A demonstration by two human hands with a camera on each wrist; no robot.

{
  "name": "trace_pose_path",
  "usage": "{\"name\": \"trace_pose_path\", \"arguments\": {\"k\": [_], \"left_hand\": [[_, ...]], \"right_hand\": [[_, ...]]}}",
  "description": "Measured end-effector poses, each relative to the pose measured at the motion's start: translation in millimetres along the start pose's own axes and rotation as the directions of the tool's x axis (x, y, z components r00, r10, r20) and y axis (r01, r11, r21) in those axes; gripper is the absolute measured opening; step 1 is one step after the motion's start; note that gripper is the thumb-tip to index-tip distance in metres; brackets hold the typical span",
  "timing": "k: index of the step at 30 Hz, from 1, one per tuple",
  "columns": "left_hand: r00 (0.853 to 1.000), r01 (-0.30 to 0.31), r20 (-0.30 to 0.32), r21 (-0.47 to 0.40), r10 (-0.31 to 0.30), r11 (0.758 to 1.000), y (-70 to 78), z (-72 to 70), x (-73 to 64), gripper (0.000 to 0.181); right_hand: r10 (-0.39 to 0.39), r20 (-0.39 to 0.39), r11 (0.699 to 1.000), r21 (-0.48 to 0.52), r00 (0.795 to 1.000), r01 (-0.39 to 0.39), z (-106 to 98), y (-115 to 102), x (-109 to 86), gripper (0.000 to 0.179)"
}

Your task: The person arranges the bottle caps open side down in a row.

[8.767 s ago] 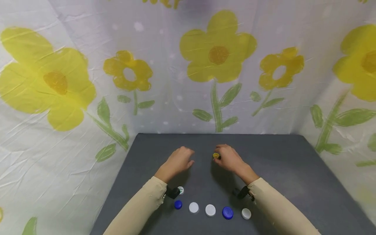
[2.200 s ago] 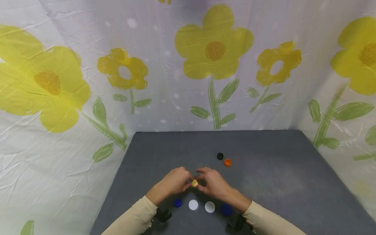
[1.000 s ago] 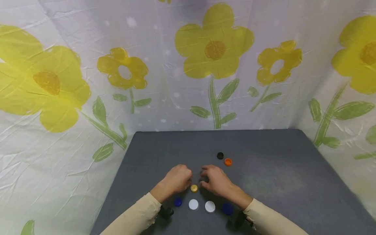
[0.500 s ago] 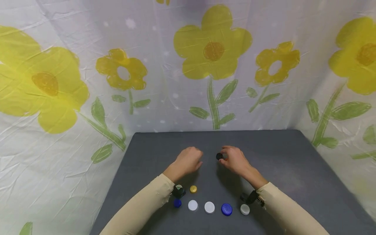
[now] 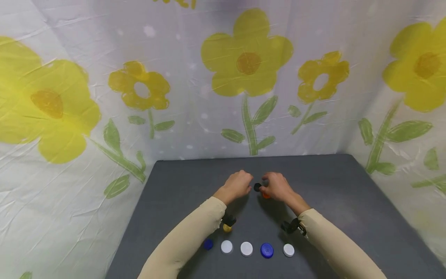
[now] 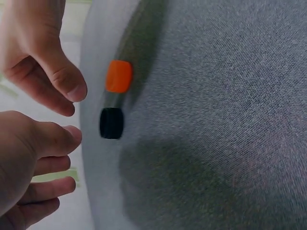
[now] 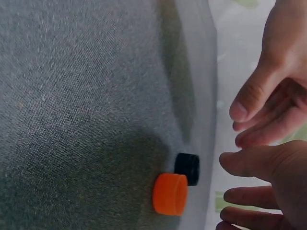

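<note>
A black bottle cap and an orange bottle cap rest side by side on the grey table, toward its far side. My left hand hovers just left of the black cap, fingers loosely bent and holding nothing. On the other side, my right hand is over the orange cap and partly hides it in the head view. Both wrist views show the black cap and orange cap apart from all fingers. The left hand and right hand have thumb and fingers spread.
Nearer me, a row holds a small blue cap, white caps and a larger blue cap. A gold-yellow cap sits behind the row, partly covered by my left wrist camera. A flowered curtain borders the table.
The gold-yellow cap, earlier in my right hand, was set down behind the row. Both hands then moved away to the black and orange caps. Since half a second ago my left hand has shifted right.
</note>
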State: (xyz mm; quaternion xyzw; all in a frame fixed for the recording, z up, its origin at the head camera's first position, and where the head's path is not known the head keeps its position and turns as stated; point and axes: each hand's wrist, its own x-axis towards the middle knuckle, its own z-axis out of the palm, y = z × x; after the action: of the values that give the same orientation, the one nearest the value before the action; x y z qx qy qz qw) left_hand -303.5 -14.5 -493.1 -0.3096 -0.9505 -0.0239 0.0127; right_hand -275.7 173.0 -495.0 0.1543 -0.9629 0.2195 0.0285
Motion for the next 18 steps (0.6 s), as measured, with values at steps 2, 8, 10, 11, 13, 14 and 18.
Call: {"name": "trace_pose_path", "arguments": {"k": [2,8,10,11,13,14,18], "left_hand": [[1.0,0.005,0.014,-0.008,-0.005,1.0,1.4,2.9,4.0,0.026],[0.999,0.021,0.045,-0.04,-0.019,0.999,3.3,12.2,13.2,0.028],[0.999,0.026,0.049,-0.045,-0.024,0.999,2.9,16.2,16.5,0.026],[0.998,0.028,0.051,-0.044,-0.026,0.999,2.5,18.3,18.1,0.025],[0.998,0.032,0.053,-0.038,-0.03,0.999,1.8,22.3,21.1,0.019],[0.998,0.034,0.052,-0.034,-0.032,0.999,1.4,24.4,22.2,0.016],[0.998,0.043,0.056,-0.017,-0.042,0.999,0.4,32.3,25.0,0.009]], "right_hand": [[0.009,-0.001,1.0,0.011,1.0,-0.009,3.1,1.4,3.6,0.042],[0.035,0.025,0.999,0.021,0.999,-0.036,17.7,8.2,11.6,0.024],[0.054,0.049,0.998,0.026,0.997,-0.056,21.8,9.4,13.5,0.018],[0.063,0.053,0.997,0.03,0.997,-0.065,23.7,9.9,14.1,0.017],[0.076,0.056,0.996,0.034,0.996,-0.078,26.7,10.2,15.1,0.016],[0.082,0.053,0.996,0.031,0.995,-0.084,28.1,10.4,15.3,0.016],[0.1,0.027,0.995,0.021,0.995,-0.1,32.6,11.2,14.6,0.016]]}}
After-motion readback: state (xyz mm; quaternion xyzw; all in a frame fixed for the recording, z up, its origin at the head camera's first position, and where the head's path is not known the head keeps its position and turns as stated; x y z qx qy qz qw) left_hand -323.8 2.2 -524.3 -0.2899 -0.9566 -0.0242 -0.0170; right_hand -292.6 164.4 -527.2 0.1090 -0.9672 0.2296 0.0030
